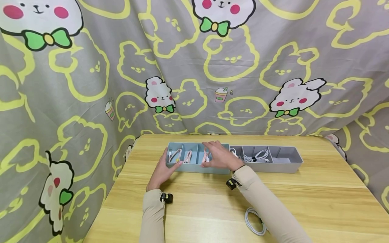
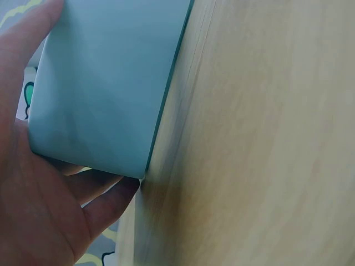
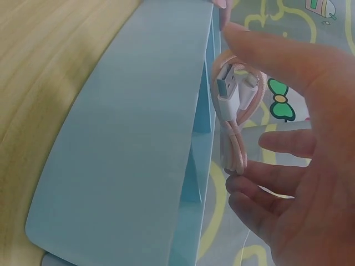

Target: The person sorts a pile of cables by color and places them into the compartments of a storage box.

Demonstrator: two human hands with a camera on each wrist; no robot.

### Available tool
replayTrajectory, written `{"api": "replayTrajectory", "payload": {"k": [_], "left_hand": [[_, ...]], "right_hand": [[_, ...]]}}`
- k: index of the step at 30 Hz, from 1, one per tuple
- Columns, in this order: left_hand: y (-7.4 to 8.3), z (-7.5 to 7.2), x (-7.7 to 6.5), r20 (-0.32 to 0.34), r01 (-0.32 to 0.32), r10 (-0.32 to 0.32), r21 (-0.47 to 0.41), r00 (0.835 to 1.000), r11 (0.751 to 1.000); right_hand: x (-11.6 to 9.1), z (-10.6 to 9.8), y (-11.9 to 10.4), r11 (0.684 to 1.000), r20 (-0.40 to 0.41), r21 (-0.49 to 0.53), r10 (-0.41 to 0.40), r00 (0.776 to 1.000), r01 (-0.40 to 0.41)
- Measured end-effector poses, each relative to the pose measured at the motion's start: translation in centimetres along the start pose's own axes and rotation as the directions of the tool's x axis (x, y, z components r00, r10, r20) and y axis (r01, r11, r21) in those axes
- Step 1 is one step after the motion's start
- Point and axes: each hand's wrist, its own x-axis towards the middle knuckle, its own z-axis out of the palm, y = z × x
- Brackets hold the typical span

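A light blue divided organizer box [image 1: 188, 168] stands at the back of the table. My left hand [image 1: 161, 172] grips its left end, thumb along the front rim; in the left wrist view its fingers wrap round the box corner. My right hand [image 1: 221, 156] is over the box's right part and holds a coiled pink charging cable [image 3: 233, 111] between thumb and fingertips. The cable's white USB plug [image 3: 228, 88] shows above the rim. A white cable [image 1: 174, 155] lies in the leftmost compartment and a pink cable [image 1: 188, 157] in the one beside it. My right hand hides the rightmost compartment.
A grey divided box [image 1: 273, 167] adjoins the blue one on the right, with coiled white cables [image 1: 257, 156] in it. A coiled grey-white cable [image 1: 254, 222] lies on the wooden table [image 1: 197, 209] near my right forearm. A patterned curtain [image 1: 194, 67] hangs behind the table.
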Motion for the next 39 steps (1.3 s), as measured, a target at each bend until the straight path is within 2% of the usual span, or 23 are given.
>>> {"api": "replayTrajectory", "payload": {"k": [39], "left_hand": [[-0.09, 0.00, 0.11, 0.003, -0.015, 0.015, 0.010, 1.000, 1.000]], "right_hand": [[0.11, 0.33, 0.13, 1.000, 0.005, -0.005, 0.001, 1.000, -0.001]]}}
